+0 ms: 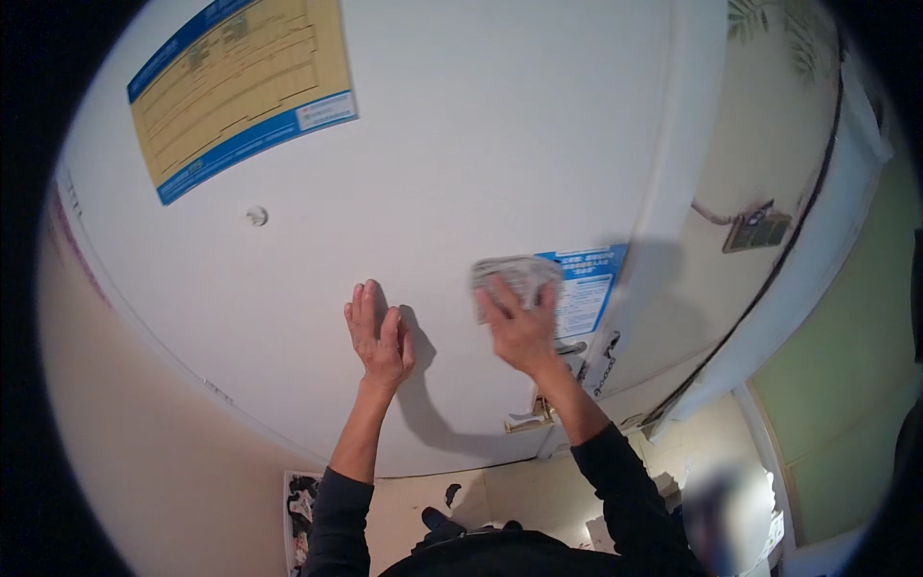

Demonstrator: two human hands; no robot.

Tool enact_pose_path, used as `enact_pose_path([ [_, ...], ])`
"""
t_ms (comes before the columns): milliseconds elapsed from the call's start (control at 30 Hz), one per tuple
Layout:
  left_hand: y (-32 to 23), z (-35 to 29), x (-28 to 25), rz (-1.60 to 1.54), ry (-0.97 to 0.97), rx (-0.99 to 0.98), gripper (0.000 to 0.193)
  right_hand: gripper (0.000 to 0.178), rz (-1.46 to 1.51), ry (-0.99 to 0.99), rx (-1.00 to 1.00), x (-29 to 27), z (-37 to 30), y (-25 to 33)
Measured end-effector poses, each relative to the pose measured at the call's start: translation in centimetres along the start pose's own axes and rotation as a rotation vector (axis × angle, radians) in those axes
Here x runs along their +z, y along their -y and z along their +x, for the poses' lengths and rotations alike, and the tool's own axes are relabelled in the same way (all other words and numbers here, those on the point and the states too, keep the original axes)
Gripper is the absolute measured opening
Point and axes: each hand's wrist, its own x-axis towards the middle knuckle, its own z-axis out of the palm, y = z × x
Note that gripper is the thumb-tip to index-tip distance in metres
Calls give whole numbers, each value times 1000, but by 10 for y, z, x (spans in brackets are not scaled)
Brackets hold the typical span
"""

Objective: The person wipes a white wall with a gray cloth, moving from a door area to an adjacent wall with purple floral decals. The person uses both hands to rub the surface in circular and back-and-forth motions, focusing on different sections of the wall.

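A folded grey cloth [524, 273] lies pressed against the white door [461, 125], and my right hand [522, 332] is spread over it, holding it to the surface. The cloth overlaps the left edge of a blue and white notice [588, 288] stuck on the door. To the left, my left hand [378, 337] is raised at the door with its fingers stretched out and nothing in it. Whether its palm touches the door cannot be made out. Below my right wrist is a gold-coloured door handle [532, 419], partly hidden by my forearm.
A yellow and blue poster [245, 91] hangs at the upper left, above a round peephole [257, 215]. On the right wall sits a switch plate [758, 231]. A rack of shoes [302, 510] stands at the lower left. Green panelling [846, 385] is at the far right.
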Motion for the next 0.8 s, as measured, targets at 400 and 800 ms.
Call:
enact_pose_path([
  [400, -8, -9, -39, -70, 113, -96, 35, 56, 51, -107, -79, 12, 72, 74],
  [800, 20, -20, -12, 121, 49, -24, 33, 56, 2, 187, -12, 29, -98, 21],
])
